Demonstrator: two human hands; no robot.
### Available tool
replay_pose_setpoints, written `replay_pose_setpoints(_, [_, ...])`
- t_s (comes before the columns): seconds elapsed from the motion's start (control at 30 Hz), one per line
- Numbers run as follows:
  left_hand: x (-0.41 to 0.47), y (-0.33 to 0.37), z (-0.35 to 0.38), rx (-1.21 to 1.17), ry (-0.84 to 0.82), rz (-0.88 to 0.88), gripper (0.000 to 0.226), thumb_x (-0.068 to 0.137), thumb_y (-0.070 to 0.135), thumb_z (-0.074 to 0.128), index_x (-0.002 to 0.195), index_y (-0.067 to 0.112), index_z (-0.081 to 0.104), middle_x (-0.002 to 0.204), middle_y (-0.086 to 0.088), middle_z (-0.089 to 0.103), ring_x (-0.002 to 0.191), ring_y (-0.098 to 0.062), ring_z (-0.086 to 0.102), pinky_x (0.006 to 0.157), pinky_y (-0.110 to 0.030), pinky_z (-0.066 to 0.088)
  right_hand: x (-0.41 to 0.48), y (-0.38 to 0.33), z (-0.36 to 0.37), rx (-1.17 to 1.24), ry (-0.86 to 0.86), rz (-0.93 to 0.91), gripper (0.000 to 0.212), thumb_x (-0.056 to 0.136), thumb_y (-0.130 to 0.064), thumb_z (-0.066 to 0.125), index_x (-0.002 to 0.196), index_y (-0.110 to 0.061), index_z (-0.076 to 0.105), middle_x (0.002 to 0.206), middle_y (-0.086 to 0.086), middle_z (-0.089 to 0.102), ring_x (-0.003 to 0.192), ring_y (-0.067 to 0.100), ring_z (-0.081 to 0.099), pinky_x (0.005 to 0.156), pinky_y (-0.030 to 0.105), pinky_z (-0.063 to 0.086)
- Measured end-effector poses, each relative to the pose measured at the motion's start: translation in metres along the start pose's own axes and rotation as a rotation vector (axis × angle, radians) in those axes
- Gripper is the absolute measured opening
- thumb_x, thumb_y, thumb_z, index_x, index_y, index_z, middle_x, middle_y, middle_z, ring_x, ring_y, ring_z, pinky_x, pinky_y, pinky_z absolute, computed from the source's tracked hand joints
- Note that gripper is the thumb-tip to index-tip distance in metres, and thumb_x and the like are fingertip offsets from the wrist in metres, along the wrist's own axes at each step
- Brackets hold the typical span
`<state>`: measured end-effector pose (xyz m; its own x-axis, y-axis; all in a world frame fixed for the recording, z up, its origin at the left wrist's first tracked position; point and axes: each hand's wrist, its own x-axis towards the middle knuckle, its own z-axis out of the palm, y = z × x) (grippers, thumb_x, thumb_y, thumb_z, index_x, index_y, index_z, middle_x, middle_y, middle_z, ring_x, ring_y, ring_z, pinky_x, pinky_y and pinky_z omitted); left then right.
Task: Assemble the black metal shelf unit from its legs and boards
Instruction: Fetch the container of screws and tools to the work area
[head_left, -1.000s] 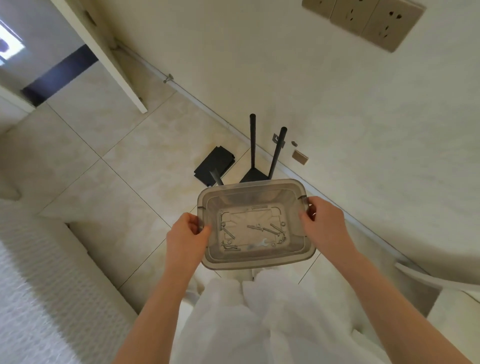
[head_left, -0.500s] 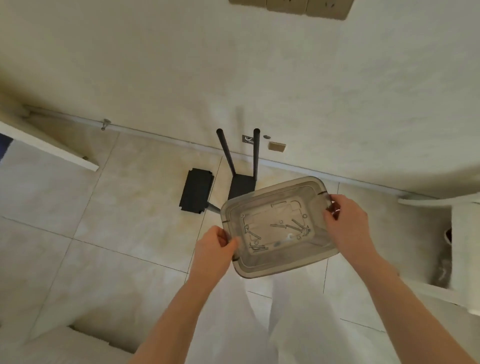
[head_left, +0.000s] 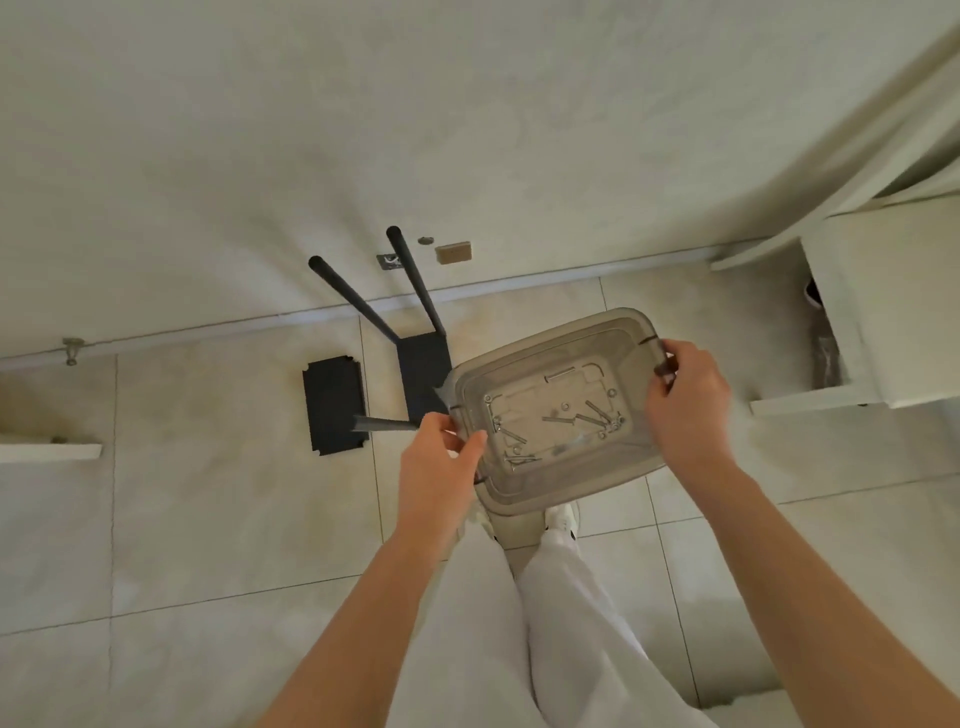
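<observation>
A translucent smoky plastic bin (head_left: 558, 410) holds shiny metal screws (head_left: 597, 413); matt black boards (head_left: 335, 405) lie on glossy tiles (head_left: 208, 519).

A person stands on a pale tiled floor (head_left: 208, 519) and holds a clear plastic tub (head_left: 597, 470) out in front, tilted. The left hand (head_left: 441, 462) grips its near-left end and the right hand (head_left: 685, 400) grips the handle at its far-right end. Loose screws (head_left: 597, 410) lie scattered across the tub's bottom. On the floor beyond, by the wall, a flat black board (head_left: 335, 402) lies just beside a second black board (head_left: 423, 374) with thin black legs (head_left: 358, 301) standing up from it. White trousers (head_left: 519, 623) and a white shoe (head_left: 563, 517) show below the tub. A white cabinet (head_left: 883, 301) stands at the right.
</observation>
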<state>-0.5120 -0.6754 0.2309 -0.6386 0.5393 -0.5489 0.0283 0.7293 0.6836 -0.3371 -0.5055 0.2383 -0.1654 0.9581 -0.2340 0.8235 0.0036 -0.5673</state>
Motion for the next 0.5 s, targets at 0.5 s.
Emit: replay_pose_setpoints(0.5, [0.187, -0.147, 0.23, 0.044, -0.076, -0.094, 0.021, 0.098, 0.038, 0.062, 0.084, 0.023, 0.056, 0.075, -0.002, 0.068, 0.066, -0.018, 0.07, 0.068, -0.042, 0.063, 0.126, 0.22, 0.185, 0.032, 0.063, 0.18, 0.042, 0.092, 0.003, 0.049, 0.132, -0.008, 0.055, 0.12, 0.01, 0.058, 0.095, 0.014, 0.047, 0.08, 0.023, 0.036])
